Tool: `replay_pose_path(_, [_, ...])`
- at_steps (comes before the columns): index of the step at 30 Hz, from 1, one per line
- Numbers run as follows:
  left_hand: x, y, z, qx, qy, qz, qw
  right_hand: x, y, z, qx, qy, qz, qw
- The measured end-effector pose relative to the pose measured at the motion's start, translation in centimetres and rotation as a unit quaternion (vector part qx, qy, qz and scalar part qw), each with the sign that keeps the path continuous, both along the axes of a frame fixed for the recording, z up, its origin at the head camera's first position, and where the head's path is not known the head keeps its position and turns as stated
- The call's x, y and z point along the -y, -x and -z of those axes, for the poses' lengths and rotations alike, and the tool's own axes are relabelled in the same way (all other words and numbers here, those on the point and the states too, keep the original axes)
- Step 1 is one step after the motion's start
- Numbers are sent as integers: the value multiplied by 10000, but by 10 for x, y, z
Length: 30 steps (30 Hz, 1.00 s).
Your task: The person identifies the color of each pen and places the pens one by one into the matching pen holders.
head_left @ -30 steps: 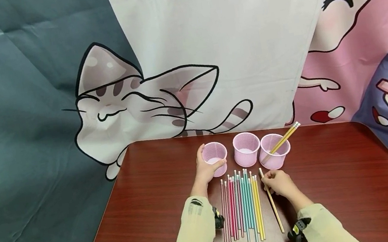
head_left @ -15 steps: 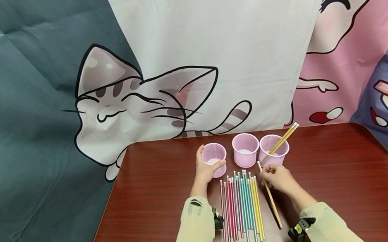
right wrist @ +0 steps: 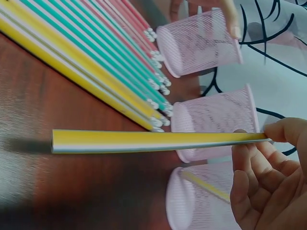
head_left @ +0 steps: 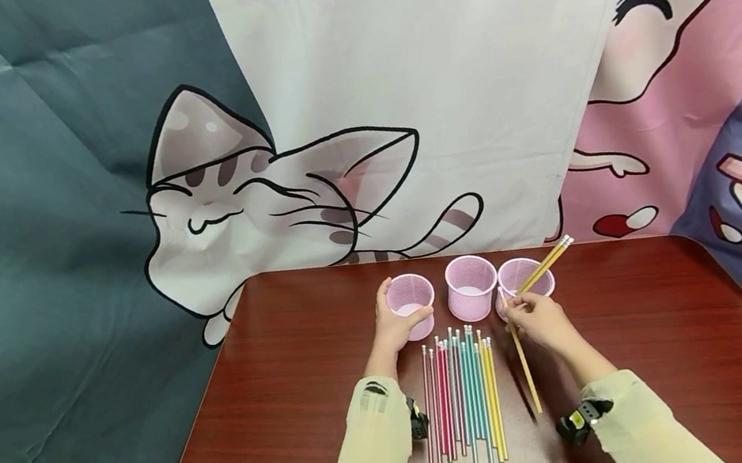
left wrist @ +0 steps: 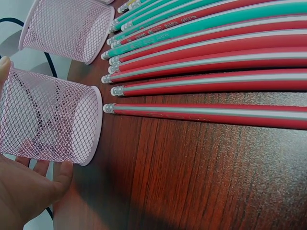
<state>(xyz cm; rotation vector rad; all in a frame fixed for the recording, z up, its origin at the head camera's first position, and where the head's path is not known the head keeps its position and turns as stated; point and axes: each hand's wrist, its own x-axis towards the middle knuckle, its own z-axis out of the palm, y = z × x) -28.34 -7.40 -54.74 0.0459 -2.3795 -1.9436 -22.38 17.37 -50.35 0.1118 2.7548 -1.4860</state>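
My left hand holds the leftmost pink mesh pencil cup, thumb and fingers spread round its sides. In my right hand, thumb and fingertips pinch a yellow pencil near its eraser end. That pencil slants, its eraser end up at the front rim of the rightmost pink mesh cup and its other end raised toward me. Two yellow pencils lean inside that cup, erasers up. Between both hands a row of pencils lies on the table: red ones, green ones and yellow ones.
A third pink mesh cup stands between the other two, near the back edge of the brown wooden table. Behind the table hangs a cloth printed with cartoon figures. Each wrist wears a small black camera.
The right hand has lifted the yellow pencil from the table and carried it forward to the rightmost cup. The left hand stays on the leftmost cup.
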Motion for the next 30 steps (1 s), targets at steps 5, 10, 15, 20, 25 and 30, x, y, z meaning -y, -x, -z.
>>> replay_pose_path(5, [-1, 1, 0, -21, 9, -7, 10000, -5, 4, -16, -208, -121, -99, 9997])
replay_pose_path(10, [-1, 0, 0, 36, 49, -32, 10000, -9, 9, -27, -266, -122, -167, 9994])
replay_pose_path(15, [-1, 0, 0, 15, 50, -60, 10000, -11, 13, -34, -294, 106, -149, 9994])
replay_pose_path(20, [-1, 1, 1, 40, 104, -83, 9999, -14, 16, -40, -406, 244, -25, 9989])
replay_pose_path(25, [-1, 1, 3, 53, 89, -80, 9999, -20, 19, -49, -566, 213, 135, 9981])
replay_pose_path(30, [0, 2, 4, 4, 63, -68, 10000, -26, 21, -59, -854, 15, 315, 9958])
